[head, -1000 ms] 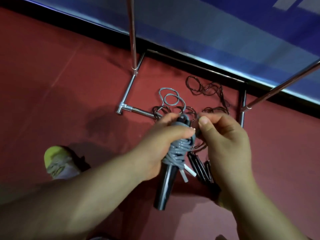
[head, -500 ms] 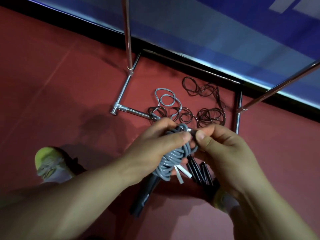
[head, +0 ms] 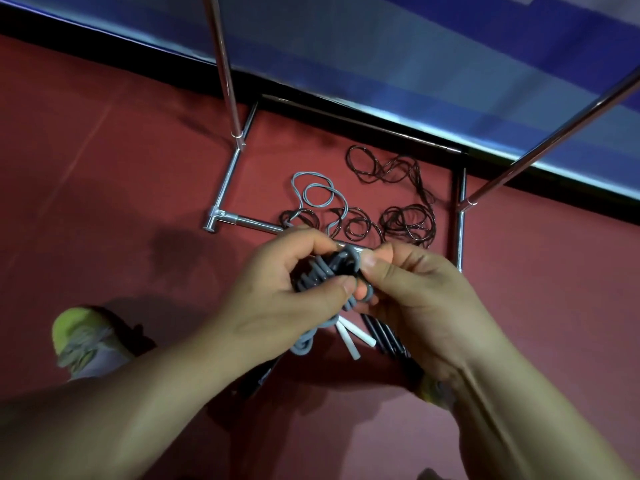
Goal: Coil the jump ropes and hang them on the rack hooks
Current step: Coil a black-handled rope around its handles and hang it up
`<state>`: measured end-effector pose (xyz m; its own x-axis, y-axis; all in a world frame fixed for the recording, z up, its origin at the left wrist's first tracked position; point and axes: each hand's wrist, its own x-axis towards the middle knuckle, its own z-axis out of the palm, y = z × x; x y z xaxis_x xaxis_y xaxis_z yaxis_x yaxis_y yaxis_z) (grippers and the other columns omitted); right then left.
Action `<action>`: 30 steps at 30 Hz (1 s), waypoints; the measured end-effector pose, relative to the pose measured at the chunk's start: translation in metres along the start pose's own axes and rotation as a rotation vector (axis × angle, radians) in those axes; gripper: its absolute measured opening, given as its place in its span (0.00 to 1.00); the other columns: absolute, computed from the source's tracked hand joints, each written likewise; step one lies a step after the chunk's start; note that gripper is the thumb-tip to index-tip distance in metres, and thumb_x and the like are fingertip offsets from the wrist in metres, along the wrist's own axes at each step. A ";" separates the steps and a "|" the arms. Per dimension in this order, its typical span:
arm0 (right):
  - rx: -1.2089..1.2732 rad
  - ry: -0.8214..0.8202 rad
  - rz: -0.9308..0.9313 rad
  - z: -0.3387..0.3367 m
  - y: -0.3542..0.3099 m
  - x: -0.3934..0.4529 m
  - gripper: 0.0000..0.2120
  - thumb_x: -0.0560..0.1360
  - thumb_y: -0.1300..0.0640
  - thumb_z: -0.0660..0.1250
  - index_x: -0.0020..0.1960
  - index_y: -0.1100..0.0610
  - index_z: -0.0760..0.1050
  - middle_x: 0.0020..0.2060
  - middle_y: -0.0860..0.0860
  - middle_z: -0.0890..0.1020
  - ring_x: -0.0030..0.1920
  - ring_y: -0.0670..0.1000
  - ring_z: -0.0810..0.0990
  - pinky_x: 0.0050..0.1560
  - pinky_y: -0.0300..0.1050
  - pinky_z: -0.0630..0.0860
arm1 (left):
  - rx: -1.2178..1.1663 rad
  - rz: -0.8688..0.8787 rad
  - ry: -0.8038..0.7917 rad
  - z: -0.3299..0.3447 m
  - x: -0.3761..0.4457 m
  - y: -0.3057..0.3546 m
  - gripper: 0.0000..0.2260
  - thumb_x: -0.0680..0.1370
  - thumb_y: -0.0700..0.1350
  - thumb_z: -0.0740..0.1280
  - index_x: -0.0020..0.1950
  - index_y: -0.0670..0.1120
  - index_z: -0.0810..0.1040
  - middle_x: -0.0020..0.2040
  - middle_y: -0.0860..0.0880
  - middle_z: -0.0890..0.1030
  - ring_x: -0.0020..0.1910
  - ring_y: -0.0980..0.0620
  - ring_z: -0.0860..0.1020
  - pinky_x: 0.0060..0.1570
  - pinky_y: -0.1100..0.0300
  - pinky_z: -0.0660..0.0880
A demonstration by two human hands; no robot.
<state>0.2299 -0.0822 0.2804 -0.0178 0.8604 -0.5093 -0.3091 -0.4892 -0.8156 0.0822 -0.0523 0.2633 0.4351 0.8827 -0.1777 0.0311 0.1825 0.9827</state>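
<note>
Both hands point(head: 277, 299) point(head: 415, 299) now lower, gripping one grey rope point(head: 325, 275)

Both forearms are bare, with no sleeves, watch or rings showing. Left hand point(head: 277, 299) and right hand point(head: 419, 299) have short nails. The left shoe point(head: 81, 337) is yellow-green with grey laces.

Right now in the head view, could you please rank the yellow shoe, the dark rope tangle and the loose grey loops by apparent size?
1. dark rope tangle, widest spread
2. yellow shoe, though nearer the camera
3. loose grey loops
</note>
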 end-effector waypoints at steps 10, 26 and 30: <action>0.034 0.194 0.015 0.018 0.002 0.007 0.12 0.77 0.60 0.65 0.36 0.60 0.73 0.27 0.52 0.75 0.30 0.49 0.74 0.41 0.44 0.77 | 0.180 0.029 0.079 -0.001 0.006 -0.001 0.13 0.62 0.56 0.65 0.44 0.53 0.76 0.42 0.46 0.79 0.40 0.52 0.78 0.42 0.56 0.75; -0.056 -0.017 0.074 0.003 -0.021 -0.031 0.07 0.62 0.64 0.76 0.31 0.52 0.82 0.28 0.50 0.81 0.28 0.44 0.80 0.31 0.33 0.75 | 0.037 0.119 -0.083 -0.003 -0.002 0.002 0.08 0.65 0.48 0.64 0.41 0.48 0.71 0.35 0.57 0.72 0.34 0.63 0.69 0.35 0.71 0.69; -0.060 -0.102 0.153 -0.006 -0.026 -0.030 0.08 0.61 0.64 0.77 0.33 0.52 0.83 0.30 0.51 0.83 0.28 0.44 0.79 0.37 0.38 0.80 | 0.056 0.129 -0.101 -0.001 -0.006 0.005 0.07 0.64 0.49 0.65 0.41 0.51 0.72 0.36 0.57 0.76 0.34 0.64 0.73 0.36 0.71 0.70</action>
<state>0.2440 -0.0958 0.3150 -0.1573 0.7836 -0.6010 -0.2381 -0.6207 -0.7470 0.0789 -0.0558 0.2696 0.5265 0.8489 -0.0470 0.0182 0.0441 0.9989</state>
